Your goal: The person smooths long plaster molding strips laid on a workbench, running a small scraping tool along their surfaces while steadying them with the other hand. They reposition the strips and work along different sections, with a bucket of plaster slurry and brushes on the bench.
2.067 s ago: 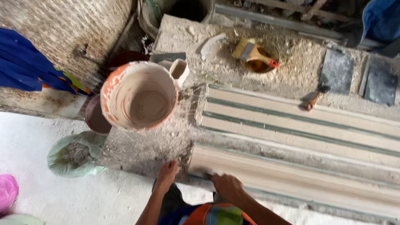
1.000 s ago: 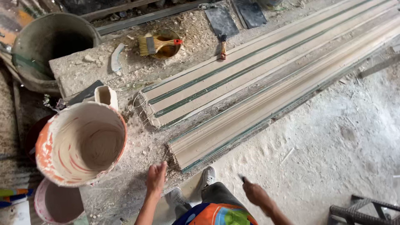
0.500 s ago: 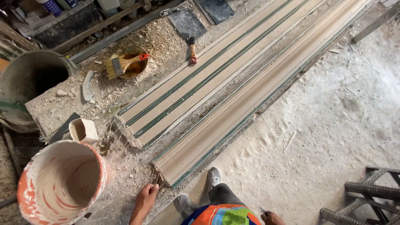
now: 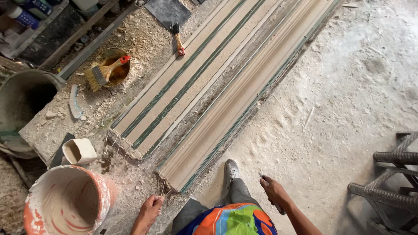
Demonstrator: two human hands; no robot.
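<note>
A long pale plaster moulding [image 4: 226, 113] lies in a green-edged form on the dusty bench, its near end just ahead of me. Loose fibre strands [image 4: 163, 188] hang from that end. My left hand [image 4: 150, 209] is closed with its fingertips pinched on these strands. My right hand [image 4: 273, 190] is off the bench, over the floor to the right of my leg, and grips a thin dark blade-like tool [image 4: 262, 177]. My grey shoe [image 4: 232, 169] stands on the powdery floor between the hands.
Two more striped moulds [image 4: 183, 82] lie beside the moulding. An orange-and-white bucket [image 4: 65, 202] and a white cup [image 4: 78, 151] stand at the left. Further back are a brush [image 4: 106, 69] in a bowl, a red-handled scraper [image 4: 177, 41] and a grey tub [image 4: 21, 100]. A metal frame [image 4: 387, 174] is at the right.
The view has swung along the bench, bringing more of the mouldings and floor into sight. My left hand has stayed by the moulding's end. My right hand has come further into view holding the tool.
</note>
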